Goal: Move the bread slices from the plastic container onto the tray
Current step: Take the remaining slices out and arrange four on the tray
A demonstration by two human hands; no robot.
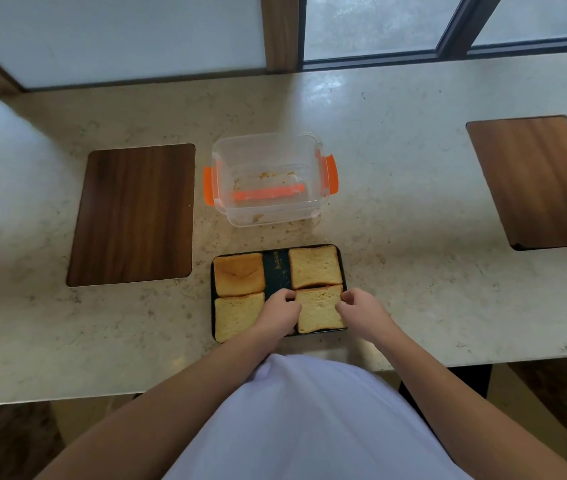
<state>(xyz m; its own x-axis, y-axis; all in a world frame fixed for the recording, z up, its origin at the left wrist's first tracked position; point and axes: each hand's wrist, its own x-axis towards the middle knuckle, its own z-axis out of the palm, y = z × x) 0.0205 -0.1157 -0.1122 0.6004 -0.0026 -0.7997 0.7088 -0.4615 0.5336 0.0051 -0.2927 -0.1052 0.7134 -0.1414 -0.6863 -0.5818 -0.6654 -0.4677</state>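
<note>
A black tray [277,268] lies near the counter's front edge with several bread slices on it. Two slices lie on its left side [239,274] and one at the far right [314,266]. The near-right bread slice [318,311] is pinched at its two far corners: my left hand [280,311] on the left corner, my right hand [361,313] on the right corner. Behind the tray stands the clear plastic container [268,178] with orange clips. It holds only crumbs.
A dark wooden inlay [133,216] is set in the counter left of the container, another wooden inlay [534,181] at the far right. Crumbs lie between container and tray. Windows run along the back. The counter's front edge is just below the tray.
</note>
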